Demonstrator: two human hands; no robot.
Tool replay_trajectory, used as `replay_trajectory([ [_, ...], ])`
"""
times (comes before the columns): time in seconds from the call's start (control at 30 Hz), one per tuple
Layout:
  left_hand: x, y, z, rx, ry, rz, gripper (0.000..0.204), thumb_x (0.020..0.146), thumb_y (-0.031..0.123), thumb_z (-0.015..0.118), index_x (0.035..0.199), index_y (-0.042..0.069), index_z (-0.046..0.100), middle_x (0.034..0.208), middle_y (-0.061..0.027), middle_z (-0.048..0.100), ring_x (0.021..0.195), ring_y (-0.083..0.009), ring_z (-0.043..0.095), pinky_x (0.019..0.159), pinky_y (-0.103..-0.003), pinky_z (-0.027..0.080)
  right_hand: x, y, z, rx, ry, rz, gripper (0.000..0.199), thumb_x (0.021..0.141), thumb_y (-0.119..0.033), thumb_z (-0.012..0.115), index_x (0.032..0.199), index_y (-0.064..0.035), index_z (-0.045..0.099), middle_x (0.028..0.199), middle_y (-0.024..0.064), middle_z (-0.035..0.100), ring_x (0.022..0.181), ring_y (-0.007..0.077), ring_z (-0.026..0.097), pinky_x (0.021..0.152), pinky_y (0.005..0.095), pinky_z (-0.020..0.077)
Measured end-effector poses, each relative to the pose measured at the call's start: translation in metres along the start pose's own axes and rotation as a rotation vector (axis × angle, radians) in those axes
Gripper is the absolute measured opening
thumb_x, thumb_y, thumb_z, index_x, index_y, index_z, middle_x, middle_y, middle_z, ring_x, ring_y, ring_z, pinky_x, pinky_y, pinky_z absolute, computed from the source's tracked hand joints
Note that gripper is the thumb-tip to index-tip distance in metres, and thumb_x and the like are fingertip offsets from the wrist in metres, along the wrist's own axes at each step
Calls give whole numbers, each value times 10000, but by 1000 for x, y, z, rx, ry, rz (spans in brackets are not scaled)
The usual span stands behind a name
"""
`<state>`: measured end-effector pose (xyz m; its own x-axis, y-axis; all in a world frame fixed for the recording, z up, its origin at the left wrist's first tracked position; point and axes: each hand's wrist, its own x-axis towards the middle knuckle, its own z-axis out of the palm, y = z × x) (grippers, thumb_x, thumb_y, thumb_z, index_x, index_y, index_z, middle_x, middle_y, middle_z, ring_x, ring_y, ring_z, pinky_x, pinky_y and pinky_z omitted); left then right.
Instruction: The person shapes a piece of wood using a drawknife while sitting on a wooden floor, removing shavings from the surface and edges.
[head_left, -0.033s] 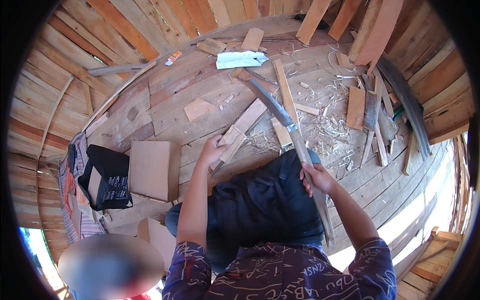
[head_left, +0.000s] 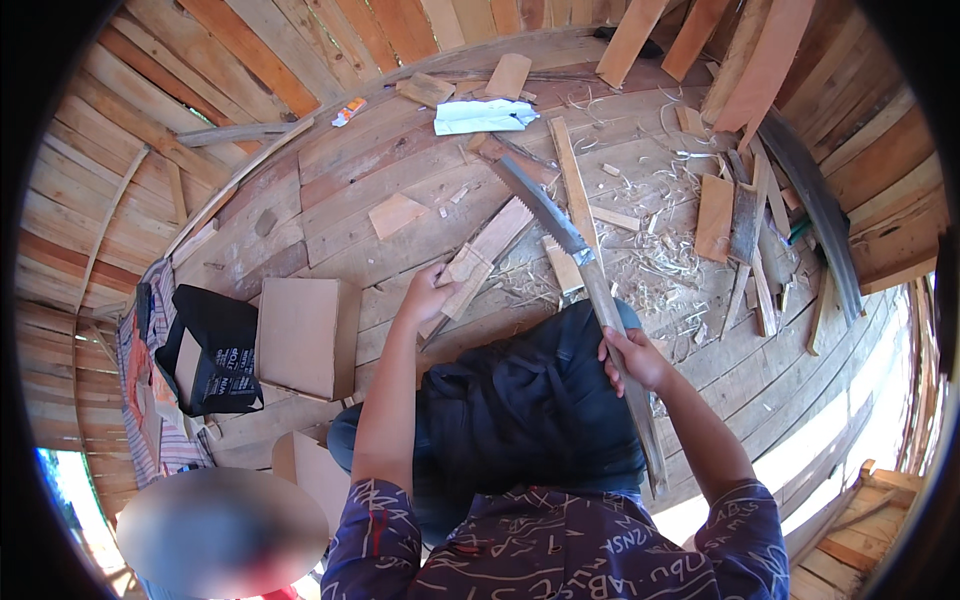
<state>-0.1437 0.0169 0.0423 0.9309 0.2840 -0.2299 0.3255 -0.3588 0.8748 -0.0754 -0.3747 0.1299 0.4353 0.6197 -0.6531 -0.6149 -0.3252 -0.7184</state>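
My right hand (head_left: 634, 360) is wrapped round the long wooden handle of a saw (head_left: 541, 205). Its curved, toothed metal blade points forward and slightly left, above the floor. My left hand (head_left: 428, 293) grips a small flat wooden piece (head_left: 466, 268), which lies across a longer narrow board (head_left: 500, 229). That board slants away from me to the right. The blade passes close to the board's far end; whether they touch I cannot tell. My left fingertips are partly hidden by the wooden piece.
Pale shavings (head_left: 650, 262) and offcuts litter the plank floor on the right. A cardboard box (head_left: 307, 335) and a black bag (head_left: 222, 352) stand at left. A white sheet (head_left: 486, 117) lies ahead. Planks (head_left: 757, 75) lean at the far right. Another person (head_left: 222, 530) is at lower left.
The view has shifted very slightly. Both hands keep their hold on the saw and the wooden piece.
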Motion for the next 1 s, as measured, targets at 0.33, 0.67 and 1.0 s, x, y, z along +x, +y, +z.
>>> replay_trajectory([
  [0.33,92,1,25,376,78,-132,599,782,274,748,1283,17,544,1202,-205,626,1135,-355,590,990,-410,437,12,-29,-4,-56,39,-134,348,1035,-351,451,989,-31,578,551,47,509,411,118,462,397,279,387],
  [0.67,86,10,52,596,240,-178,830,747,569,711,1342,47,460,1373,-225,442,1319,-368,408,1086,-547,289,113,-35,-63,-1056,338,-483,213,980,-193,543,957,17,562,575,209,566,501,372,584,462,452,424],
  [1.0,106,23,63,774,279,-130,860,755,568,704,1302,-38,435,1323,-216,502,1350,-361,379,1139,-586,183,145,-23,-70,-1172,290,-432,134,961,-174,549,987,-43,546,604,240,595,579,457,610,486,527,461],
])
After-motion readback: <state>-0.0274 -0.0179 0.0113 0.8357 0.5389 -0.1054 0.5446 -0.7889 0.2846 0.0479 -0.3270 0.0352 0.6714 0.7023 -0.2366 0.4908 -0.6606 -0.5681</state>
